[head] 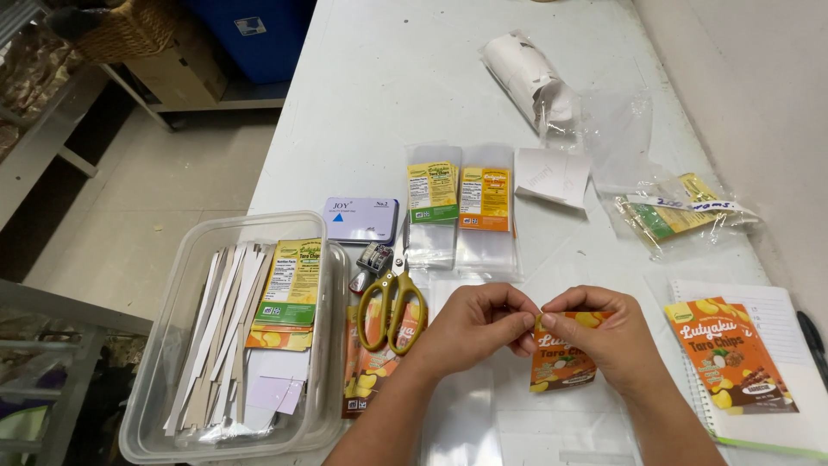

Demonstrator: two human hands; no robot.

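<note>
1. A long white table carries the work, with a tiled floor and shelving beyond its left edge.
2. At the near left corner sits a clear plastic tub holding white backing strips and a few green and orange labels.
3. At the near right edge lies a spiral notebook with an orange sticker label resting on it; a black pen lies just beyond.
4. Mid-table are two clear pouches already bearing labels, with a blue ink-pad tin to their left and yellow-handled scissors nearer the front edge.
5. The left hand and right hand meet at the near middle, fingertips of both pressed together on the top edge of a small orange label, which hangs just above a clear pouch lying flat.
6. To do this well, I judge: pinch only the corner, split the backing slowly, and keep the sticky face off the fingers.
</note>
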